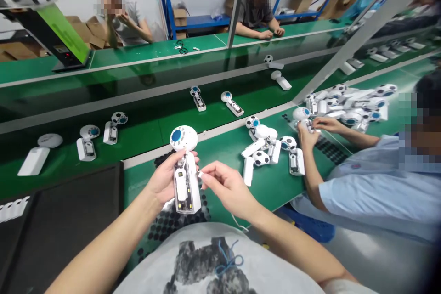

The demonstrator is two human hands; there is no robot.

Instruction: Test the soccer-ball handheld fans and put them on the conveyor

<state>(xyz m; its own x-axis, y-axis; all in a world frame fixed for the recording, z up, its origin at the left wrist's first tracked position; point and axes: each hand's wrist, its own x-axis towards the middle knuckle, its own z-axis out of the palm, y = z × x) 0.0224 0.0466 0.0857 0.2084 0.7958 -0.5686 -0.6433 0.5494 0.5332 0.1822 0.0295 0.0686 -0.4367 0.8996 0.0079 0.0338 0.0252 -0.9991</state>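
My left hand (164, 177) is wrapped round a white electronic device (188, 183) and holds it upright over the bench. The device has a round head with a blue disc (177, 135), and its body's front shows a circuit board and small yellow lights. At the body's right side, my right hand (229, 186) pinches a small white plug (200, 174) between thumb and fingertips. Whether the plug is inserted or just beside the device I cannot tell. Below the right wrist runs a white cable (240, 224); its link to the plug is hidden.
Many black round pads (161, 225) lie on the green bench (220, 147). To the right are a pile of similar devices (262, 147) and a co-worker's hands (308, 131) holding another. More devices lie along the green conveyor belt (151, 124). A black tray (69, 229) is at left.
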